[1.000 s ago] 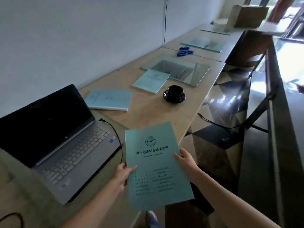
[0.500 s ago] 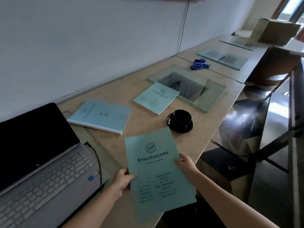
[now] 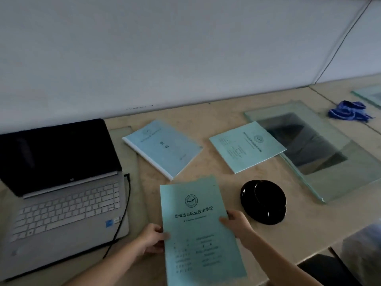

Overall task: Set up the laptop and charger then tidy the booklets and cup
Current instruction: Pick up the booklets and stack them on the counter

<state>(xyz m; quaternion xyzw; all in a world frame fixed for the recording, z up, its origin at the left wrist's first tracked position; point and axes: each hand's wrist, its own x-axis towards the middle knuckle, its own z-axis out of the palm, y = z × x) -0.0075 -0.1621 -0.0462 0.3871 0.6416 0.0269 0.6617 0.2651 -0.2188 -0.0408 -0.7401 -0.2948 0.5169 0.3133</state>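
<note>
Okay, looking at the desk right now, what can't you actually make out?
Head view only:
- Held booklet: bottom cut off by the frame edge; lower print blurred.
- Black cup: too dark to see whether anything is inside.
- Black cable: far end runs behind the left hand; charger not visible.
- Laptop: left side cropped.

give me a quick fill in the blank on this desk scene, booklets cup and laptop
1. The green booklet is held by ____ hands, the left hand and right hand.
2. ____ more booklets lie flat on the desk, the blue booklet and the far booklet.
3. The black cup sits on a saucer to the ____ of the held booklet.
4. The laptop lid is ____.

Missing words: both; two; right; open
</note>
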